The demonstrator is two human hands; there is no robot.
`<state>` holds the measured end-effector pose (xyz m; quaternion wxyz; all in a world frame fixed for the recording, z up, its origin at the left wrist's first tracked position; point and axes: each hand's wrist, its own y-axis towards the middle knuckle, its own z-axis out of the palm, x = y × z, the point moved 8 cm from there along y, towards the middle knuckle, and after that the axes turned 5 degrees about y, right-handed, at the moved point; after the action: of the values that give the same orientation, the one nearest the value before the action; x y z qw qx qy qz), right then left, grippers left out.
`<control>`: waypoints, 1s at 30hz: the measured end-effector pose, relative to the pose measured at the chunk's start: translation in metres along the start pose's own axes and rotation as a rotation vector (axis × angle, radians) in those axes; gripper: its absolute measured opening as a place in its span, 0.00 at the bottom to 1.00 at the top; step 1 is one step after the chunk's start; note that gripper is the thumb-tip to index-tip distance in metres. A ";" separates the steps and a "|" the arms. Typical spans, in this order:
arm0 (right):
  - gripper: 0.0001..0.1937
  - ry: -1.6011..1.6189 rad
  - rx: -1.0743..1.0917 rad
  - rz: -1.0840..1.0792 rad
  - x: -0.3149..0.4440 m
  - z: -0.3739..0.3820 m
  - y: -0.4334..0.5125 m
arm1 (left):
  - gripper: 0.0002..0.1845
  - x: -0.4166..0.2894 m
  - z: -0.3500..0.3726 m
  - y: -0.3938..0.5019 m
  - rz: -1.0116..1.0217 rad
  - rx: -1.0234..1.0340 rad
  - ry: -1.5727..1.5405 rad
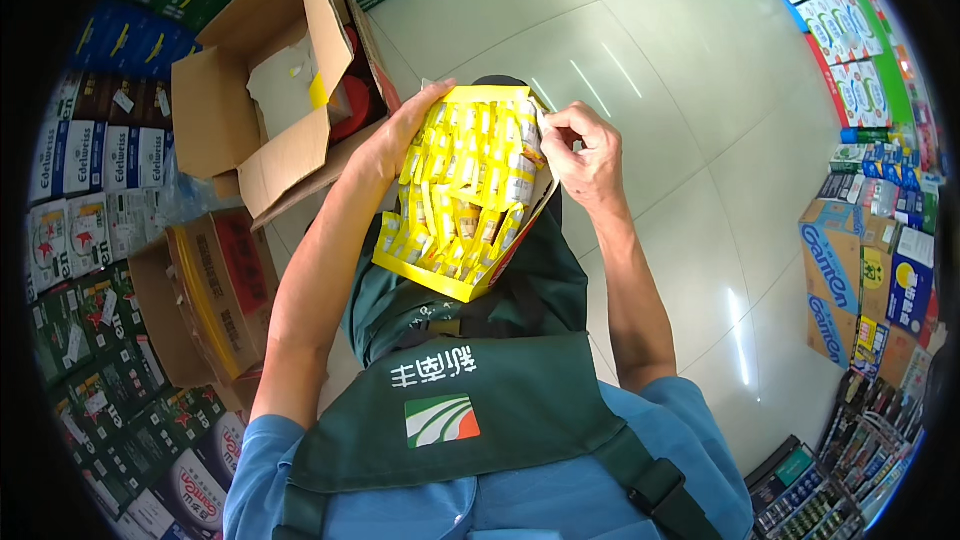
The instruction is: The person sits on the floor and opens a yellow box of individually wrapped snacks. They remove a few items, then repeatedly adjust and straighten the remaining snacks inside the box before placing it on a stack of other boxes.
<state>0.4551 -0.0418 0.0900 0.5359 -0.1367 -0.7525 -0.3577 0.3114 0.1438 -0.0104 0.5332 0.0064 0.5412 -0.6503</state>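
Note:
A yellow cardboard box sits tilted before me at lap height, above my dark green apron. Rows of small yellow-wrapped packets fill it. My left hand grips the box along its far left side, its fingertips hidden behind the rim. At the far right corner, my right hand pinches a pale edge or flap of the box between thumb and fingers.
An opened corrugated carton with raised flaps stands at the left, holding red-lidded containers. Another carton is nearer me. Stacked beer cases line the left; boxed goods and a display rack line the right. Pale floor tiles lie between.

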 end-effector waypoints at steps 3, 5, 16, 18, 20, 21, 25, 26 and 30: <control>0.05 -0.027 -0.021 0.003 -0.003 -0.001 -0.003 | 0.27 0.001 -0.003 0.002 -0.009 -0.030 0.023; 0.05 -0.066 -0.018 -0.033 0.000 0.000 -0.003 | 0.28 -0.003 0.005 -0.003 0.013 -0.039 0.023; 0.04 -0.291 0.011 0.229 0.001 0.002 0.009 | 0.27 -0.003 0.009 -0.008 0.015 -0.019 0.053; 0.06 -0.430 0.046 0.287 0.004 0.003 0.016 | 0.27 -0.004 0.009 -0.008 0.031 -0.020 0.064; 0.07 -0.502 0.078 0.333 0.005 0.003 0.021 | 0.27 -0.004 0.007 -0.004 0.056 -0.019 0.051; 0.07 -0.505 0.091 0.354 0.005 0.003 0.023 | 0.27 -0.003 0.006 -0.002 0.053 -0.011 0.054; 0.07 -0.363 -0.006 0.207 -0.007 0.005 0.015 | 0.27 -0.003 0.005 -0.001 0.056 0.024 0.052; 0.06 -0.335 -0.022 0.181 -0.010 0.004 0.011 | 0.27 -0.003 0.007 -0.002 0.060 0.034 0.048; 0.07 -0.264 -0.014 -0.027 0.000 0.005 0.010 | 0.27 0.000 0.004 -0.002 0.031 0.019 0.005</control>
<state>0.4572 -0.0309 0.0932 0.4263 -0.1761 -0.8158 -0.3488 0.3124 0.1408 -0.0078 0.5416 0.0214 0.5360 -0.6472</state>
